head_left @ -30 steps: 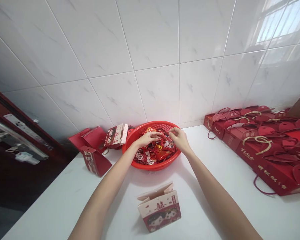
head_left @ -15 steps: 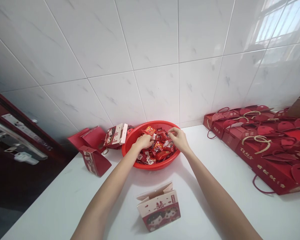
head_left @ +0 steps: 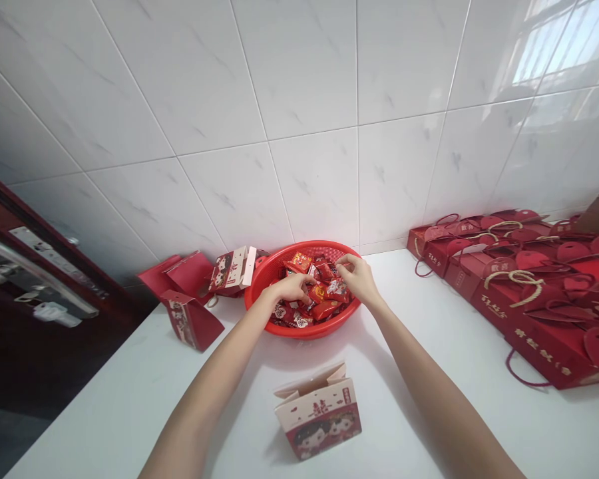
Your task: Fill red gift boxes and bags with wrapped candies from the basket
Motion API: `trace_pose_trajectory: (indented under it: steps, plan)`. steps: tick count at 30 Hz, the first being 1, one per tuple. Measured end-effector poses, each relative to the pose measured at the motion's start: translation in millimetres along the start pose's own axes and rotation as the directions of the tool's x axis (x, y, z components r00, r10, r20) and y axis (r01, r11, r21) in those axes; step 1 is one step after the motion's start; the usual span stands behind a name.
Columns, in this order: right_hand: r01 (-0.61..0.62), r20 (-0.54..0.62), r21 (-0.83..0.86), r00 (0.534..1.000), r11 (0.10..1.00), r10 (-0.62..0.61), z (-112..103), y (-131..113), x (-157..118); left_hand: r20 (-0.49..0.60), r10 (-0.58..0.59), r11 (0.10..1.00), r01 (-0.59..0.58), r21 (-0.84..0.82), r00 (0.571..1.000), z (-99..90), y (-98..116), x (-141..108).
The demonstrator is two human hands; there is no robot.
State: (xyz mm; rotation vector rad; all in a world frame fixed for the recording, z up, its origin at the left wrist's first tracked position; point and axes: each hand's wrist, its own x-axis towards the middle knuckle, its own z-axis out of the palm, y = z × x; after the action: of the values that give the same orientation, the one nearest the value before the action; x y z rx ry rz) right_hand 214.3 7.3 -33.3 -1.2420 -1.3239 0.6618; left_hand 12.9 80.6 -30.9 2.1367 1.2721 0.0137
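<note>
A red plastic basket (head_left: 324, 328) stands against the wall, full of red wrapped candies (head_left: 325, 310). My left hand (head_left: 290, 289) reaches over its near left side, fingers apart and touching the candies, with nothing visibly gripped. At the right rim is my right hand (head_left: 357, 274), thumb and fingertips pinched together; whatever is between them is too small to make out. Closer to me, between my forearms, an open-topped paper gift box (head_left: 322, 416) with two cartoon faces stands upright on the white table (head_left: 249, 426).
Left of the basket are a cream-and-red box (head_left: 231, 269) and folded red boxes (head_left: 194, 322). Rows of red gift boxes with rope handles (head_left: 516, 309) fill the right side. A tiled wall (head_left: 314, 186) rises behind. A dark door with a lock (head_left: 54, 313) is at far left.
My left hand has shifted slightly right among the candies, and its fingers have spread. My right hand stays almost in place at the basket's right rim. The gift box has not moved.
</note>
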Motion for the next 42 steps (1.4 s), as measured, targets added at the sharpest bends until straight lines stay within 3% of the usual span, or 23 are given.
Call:
trace_pose_trajectory:
  steps: [11, 14, 18, 21, 27, 34, 39, 42]
  plan:
    - [0.004, 0.002, -0.016, 1.000, 1.000, -0.004, 0.4, -0.4, 0.5, -0.036, 0.128, 0.981, -0.132, -0.143, 0.991, 0.7, -1.0, 1.5]
    - [0.033, -0.001, -0.016, 0.999, 0.999, -0.033, 0.4, 0.5, 0.9, -0.165, 0.126, 0.989, -0.136, -0.052, 0.978, 0.5, 2.9, 0.6]
    - [0.024, 0.007, -0.018, 1.000, 1.000, -0.024, 0.1, 0.6, 0.2, -0.373, 0.096, 0.979, -0.020, 0.202, 0.923, -1.6, 7.4, -1.2]
    - [0.010, 0.011, -0.019, 1.000, 1.000, -0.010, 0.0, 0.3, -0.3, -0.438, 0.088, 0.961, 0.039, 0.273, 0.895, -2.3, 7.4, -1.0]
    - [0.036, 0.019, 0.001, 0.999, 0.999, -0.036, 0.1, 0.8, 0.4, -0.412, 0.258, 0.914, -0.083, 0.398, 0.874, 2.0, 5.9, 6.6]
    - [0.014, 0.008, -0.019, 1.000, 1.000, -0.014, 0.3, 1.1, 0.3, -0.304, 0.317, 0.847, -0.124, 0.517, 0.899, 7.0, 17.5, 22.6]
    - [0.023, 0.005, -0.009, 1.000, 1.000, -0.023, 0.4, 3.6, 0.9, -0.301, 0.296, 0.868, -0.123, 0.481, 0.907, 2.1, 19.6, 19.7]
    - [0.010, -0.021, 0.011, 1.000, 1.000, -0.010, 1.0, 6.9, 2.5, -0.400, 0.353, 0.900, -0.190, 0.392, 0.846, -3.0, 19.5, 13.6]
